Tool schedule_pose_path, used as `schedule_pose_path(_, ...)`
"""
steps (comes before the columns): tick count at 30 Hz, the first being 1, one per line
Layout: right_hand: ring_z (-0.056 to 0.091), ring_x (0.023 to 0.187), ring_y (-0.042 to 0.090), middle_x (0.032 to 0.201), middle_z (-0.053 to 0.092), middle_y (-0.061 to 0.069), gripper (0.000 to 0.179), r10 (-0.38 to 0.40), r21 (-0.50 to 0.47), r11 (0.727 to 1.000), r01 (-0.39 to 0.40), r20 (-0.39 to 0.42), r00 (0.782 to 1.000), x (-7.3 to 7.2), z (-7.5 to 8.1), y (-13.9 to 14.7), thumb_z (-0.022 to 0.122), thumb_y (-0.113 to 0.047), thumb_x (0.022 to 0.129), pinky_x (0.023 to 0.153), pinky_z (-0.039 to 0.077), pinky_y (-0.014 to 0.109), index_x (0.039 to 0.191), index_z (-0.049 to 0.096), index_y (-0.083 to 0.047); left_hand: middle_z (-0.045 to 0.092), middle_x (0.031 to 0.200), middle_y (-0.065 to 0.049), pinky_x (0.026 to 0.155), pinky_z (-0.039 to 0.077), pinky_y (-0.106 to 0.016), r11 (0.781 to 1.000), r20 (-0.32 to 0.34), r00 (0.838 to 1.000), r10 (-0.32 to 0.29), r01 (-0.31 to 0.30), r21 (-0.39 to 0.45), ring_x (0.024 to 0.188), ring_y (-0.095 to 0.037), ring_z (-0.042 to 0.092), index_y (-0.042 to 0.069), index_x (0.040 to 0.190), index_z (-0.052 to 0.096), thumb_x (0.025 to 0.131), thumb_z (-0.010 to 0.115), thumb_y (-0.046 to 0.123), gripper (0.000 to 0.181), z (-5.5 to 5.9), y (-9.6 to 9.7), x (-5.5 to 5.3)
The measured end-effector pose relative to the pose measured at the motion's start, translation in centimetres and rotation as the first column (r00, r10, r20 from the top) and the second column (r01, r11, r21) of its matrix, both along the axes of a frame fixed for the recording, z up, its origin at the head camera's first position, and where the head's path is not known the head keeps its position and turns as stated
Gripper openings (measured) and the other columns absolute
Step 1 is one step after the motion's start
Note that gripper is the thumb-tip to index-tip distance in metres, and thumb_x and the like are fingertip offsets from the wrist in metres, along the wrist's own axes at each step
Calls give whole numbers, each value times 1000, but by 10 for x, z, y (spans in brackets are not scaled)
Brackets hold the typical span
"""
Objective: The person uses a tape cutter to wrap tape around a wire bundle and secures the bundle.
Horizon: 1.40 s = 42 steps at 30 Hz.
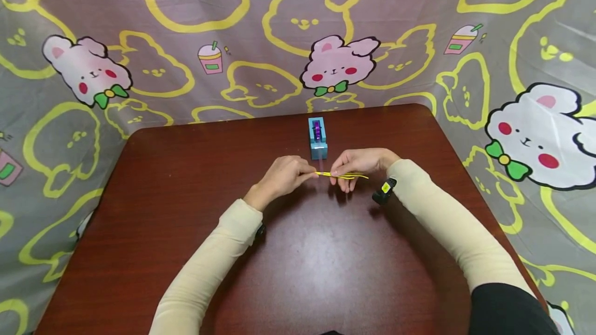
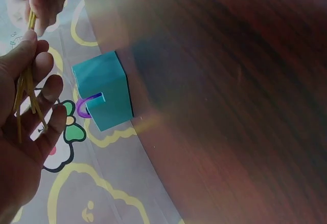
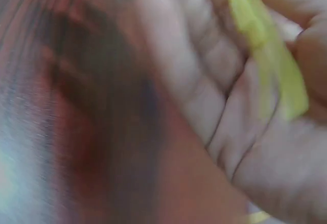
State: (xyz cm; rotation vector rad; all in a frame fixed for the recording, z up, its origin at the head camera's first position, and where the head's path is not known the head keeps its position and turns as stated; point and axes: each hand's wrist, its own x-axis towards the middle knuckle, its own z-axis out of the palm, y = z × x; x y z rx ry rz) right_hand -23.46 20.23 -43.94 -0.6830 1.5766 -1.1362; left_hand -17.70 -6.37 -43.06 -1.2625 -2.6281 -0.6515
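In the head view my left hand (image 1: 287,173) pinches a thin bunch of yellow strands (image 1: 350,176) above the table. Just to its right, my right hand (image 1: 356,163) holds the same bunch between thumb and fingers, and loose ends trail past its palm. More loose ends lie across the left palm in the left wrist view. The strands (image 3: 268,40) look blurred and broad in the right wrist view. Beyond the hands stands a blue tape dispenser (image 1: 318,152) with a purple roll (image 1: 317,131). Whether the faint streak between dispenser and strands is tape, I cannot tell.
The dark red-brown table (image 1: 186,211) has a glare patch near its middle. A curtain (image 1: 261,9) with yellow outlines and cartoon rabbits hangs behind it and along both sides. Each wrist carries a small black camera, the right one (image 1: 384,191) plainly visible.
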Motion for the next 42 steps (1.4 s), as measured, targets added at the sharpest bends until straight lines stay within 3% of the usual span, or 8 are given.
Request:
schedule_pose_path(8,64,71,40,74,68,19,25,23,61,998,-2,-353,935,18,45,-7,55,-14,105,75,57,52,98,69,5,70,79,6,63,51,-31,997,49,997,54,-57,53,68,-8,61,15,97,82,90,79,22,11,3,2,0)
schedule_pose_path(11,64,66,31,69,67,11,20,29,82,996,20,-557,830,28,56,-11,56,-12,105,69,57,45,93,71,-7,71,82,8,65,50,-30,992,171,983,69,-86,94,69,-7,59,15,96,82,89,80,22,10,5,1,-2)
schedule_pose_path(16,54,59,13,65,61,0,17,69,165,978,125,-828,556,42,59,-16,60,-19,103,60,47,32,90,71,-19,74,85,0,67,48,-29,980,444,895,44,-126,156,72,-11,59,11,97,81,92,76,26,16,6,-2,-11)
schedule_pose_path(20,50,60,9,66,59,-3,16,85,165,969,184,-922,377,51,50,-17,62,-22,102,59,46,31,88,68,-19,70,81,-17,62,48,-35,960,663,748,-34,-161,231,67,-20,58,1,102,78,102,62,31,34,1,-6,-22)
schedule_pose_path(27,66,75,19,84,71,2,11,66,60,984,169,-997,-30,60,26,-12,74,-6,91,69,55,38,102,75,-8,68,78,-13,65,52,-35,944,919,368,-140,-229,236,64,-18,60,-12,112,68,108,49,31,48,-11,-10,-43)
schedule_pose_path(30,65,75,22,85,70,5,19,85,62,987,151,-984,-155,62,17,-9,76,0,87,70,55,37,105,74,-6,68,77,-9,66,53,-32,954,954,260,-151,-213,209,65,-17,61,-15,113,67,108,49,31,49,-15,-10,-48)
schedule_pose_path(35,63,75,21,83,70,5,22,71,41,990,134,-971,-227,64,9,-6,75,3,86,68,52,35,107,72,-5,64,74,-8,66,52,-31,961,968,184,-168,-187,202,66,-16,58,-13,114,68,107,50,30,47,-18,-8,-49)
schedule_pose_path(42,62,75,20,86,71,5,25,86,55,990,134,-967,-238,63,6,-4,75,3,86,68,52,34,109,71,-4,60,73,-8,65,47,-30,963,959,225,-170,-170,210,65,-13,52,-14,114,68,106,55,21,38,-16,-4,-46)
